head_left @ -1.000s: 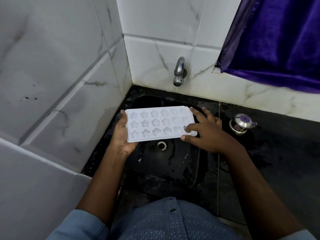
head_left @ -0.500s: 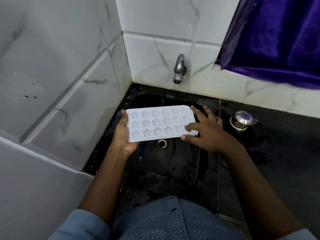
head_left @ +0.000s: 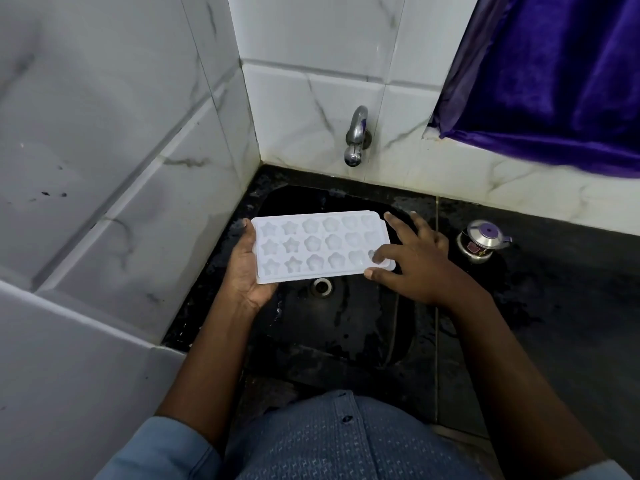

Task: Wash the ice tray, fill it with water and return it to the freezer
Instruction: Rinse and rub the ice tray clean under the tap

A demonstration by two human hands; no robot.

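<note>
A white ice tray (head_left: pixel 320 245) with star- and flower-shaped cells is held level over the black sink (head_left: pixel 349 327). My left hand (head_left: pixel 247 268) grips its left end from beneath, thumb along the edge. At the tray's right end, my right hand (head_left: pixel 412 265) pinches the near corner between forefinger and thumb, the other fingers spread beyond the edge. A chrome tap (head_left: pixel 356 138) sticks out of the tiled back wall above the sink; no water runs from it. The drain (head_left: pixel 322 286) shows just below the tray.
White marble-look tiles close in the left side and the back. A small steel container with a purple lid (head_left: pixel 481 242) stands on the wet black counter (head_left: pixel 554 306) to the right of the sink. A purple curtain (head_left: pixel 554 74) hangs at top right.
The tray and both hands have stayed nearly still over the sink; only my head has shifted slightly.
</note>
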